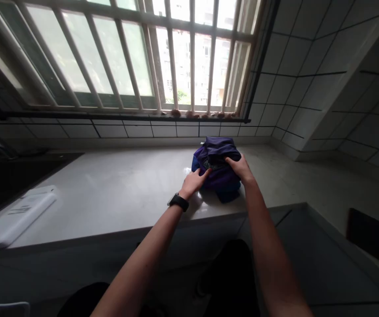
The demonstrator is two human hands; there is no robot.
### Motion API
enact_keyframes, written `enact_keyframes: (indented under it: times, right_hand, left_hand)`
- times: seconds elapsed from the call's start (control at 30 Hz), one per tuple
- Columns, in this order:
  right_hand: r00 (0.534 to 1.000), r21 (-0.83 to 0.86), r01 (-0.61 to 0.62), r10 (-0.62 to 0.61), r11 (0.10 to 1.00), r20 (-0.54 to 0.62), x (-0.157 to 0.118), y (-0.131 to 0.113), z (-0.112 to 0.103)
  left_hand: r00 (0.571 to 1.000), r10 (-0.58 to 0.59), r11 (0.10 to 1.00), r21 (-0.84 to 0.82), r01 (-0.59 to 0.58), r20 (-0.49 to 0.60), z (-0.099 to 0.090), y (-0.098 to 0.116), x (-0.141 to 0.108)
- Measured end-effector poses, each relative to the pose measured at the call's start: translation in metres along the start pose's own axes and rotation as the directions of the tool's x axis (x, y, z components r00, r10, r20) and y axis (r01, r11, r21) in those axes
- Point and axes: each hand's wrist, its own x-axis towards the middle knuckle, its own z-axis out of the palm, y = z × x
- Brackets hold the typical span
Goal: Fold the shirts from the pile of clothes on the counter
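Pressing down on a bundle of purple and dark blue cloth [221, 176], we have both hands on it where it sits on a white stone counter [117, 180], close to the tiled back wall [146, 130] and beneath a barred window [189, 57]. Our left hand [194, 182], with a black watch [179, 202] on its wrist, lies open, its fingers spread and their tips touching the near left side of the bundle. Our right hand [240, 168] sits on top with its fingers curved over a fold, but we cannot tell whether it is clenching the cloth or only bearing down on it. The layers look loose and uneven, so steady, even pressure from both sides seems the best way to keep them together. The counter looks smooth, and broad, flat fingers should stop the bundle from sliding better than a tight pinch would. Off to our left lie a white plastic slab [16, 218] and a black stovetop [17, 180], both well apart from our hands. A row of small brown objects [206, 115] lines the window ledge.
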Motion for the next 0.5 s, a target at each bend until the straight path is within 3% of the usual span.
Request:
enact_keyframes:
  times: [0.13, 0.33, 0.5]
  right_hand:
    - [0.998, -0.086, 0.015, -0.020, 0.996, -0.063, 0.005, -0.001, -0.020]
    - [0.991, -0.155, -0.005, -0.016, 0.988, -0.136, 0.026, 0.021, -0.067]
    - [0.970, -0.195, -0.042, -0.007, 0.980, -0.244, 0.038, 0.036, -0.084]
  left_hand:
    - [0.998, 0.059, 0.998, -0.040, -0.057, 0.029, 0.016, 0.017, 0.000]
    - [0.992, 0.109, 0.993, -0.045, -0.107, 0.065, 0.048, 0.058, 0.005]
    - [0.993, 0.077, 0.997, -0.002, -0.077, 0.092, 0.049, 0.092, 0.013]
